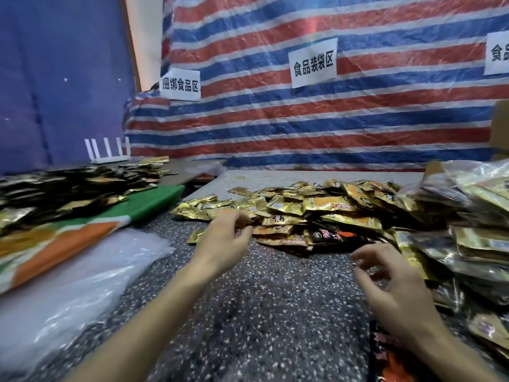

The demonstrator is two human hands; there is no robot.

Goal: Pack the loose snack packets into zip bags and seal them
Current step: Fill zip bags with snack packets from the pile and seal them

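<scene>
Gold packets lie heaped mid-table just beyond the left hand and right hand, which hover apart, loosely curled and empty; better to gather a flat, aligned handful from the near edge

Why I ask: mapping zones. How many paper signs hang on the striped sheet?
3: left sign, middle sign, right sign cut off at the edge; others may lie beyond.

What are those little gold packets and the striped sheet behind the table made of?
Gold packets: probably metallised plastic film, glossy; they glint and crinkle. Striped sheet: looks like woven plastic tarpaulin, faintly shiny, its creases catching light.
</scene>
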